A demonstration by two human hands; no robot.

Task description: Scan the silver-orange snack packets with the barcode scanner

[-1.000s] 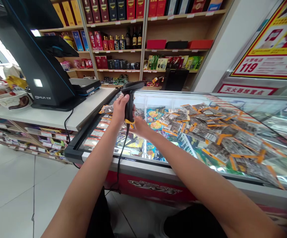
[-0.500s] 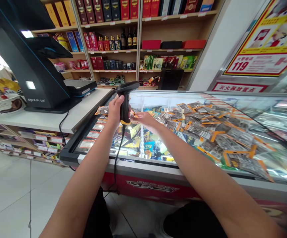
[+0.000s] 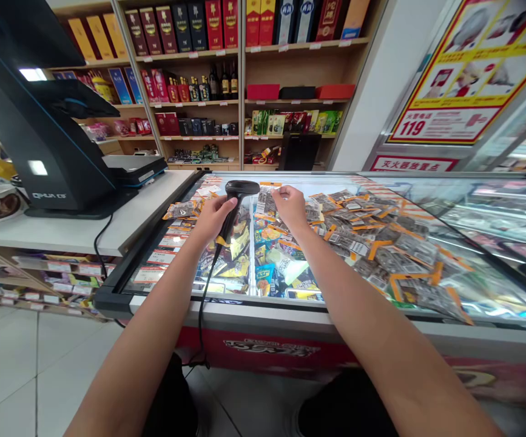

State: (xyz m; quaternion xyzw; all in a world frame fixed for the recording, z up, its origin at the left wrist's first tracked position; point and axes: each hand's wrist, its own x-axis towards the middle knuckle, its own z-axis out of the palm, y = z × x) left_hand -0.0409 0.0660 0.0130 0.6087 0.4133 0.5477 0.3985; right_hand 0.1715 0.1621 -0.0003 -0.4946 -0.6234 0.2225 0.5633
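My left hand (image 3: 214, 216) is wrapped round the handle of a black barcode scanner (image 3: 241, 187) with a yellow base, its head facing right. A cable hangs from the handle. To its right, my right hand (image 3: 291, 206) pinches a small snack packet (image 3: 266, 201) with orange edging and a white barcode label facing me. The scanner's head is close to this packet, apart from it. Right of my right hand, many similar packets (image 3: 399, 255) lie in a loose pile on the glass top. A smaller heap of packets (image 3: 184, 210) lies left of the scanner.
Beneath me is a chest freezer (image 3: 263, 305) with a glass top, bagged goods showing through. A counter (image 3: 153, 197) at the left carries a black checkout terminal (image 3: 62, 176). Shelves (image 3: 285, 60) of boxes and bottles stand behind. A fire notice (image 3: 454, 91) hangs at the right.
My right hand has moved right and away from the scanner, and the packet's barcode label now shows. The scanner has lowered slightly and its handle is more tilted.
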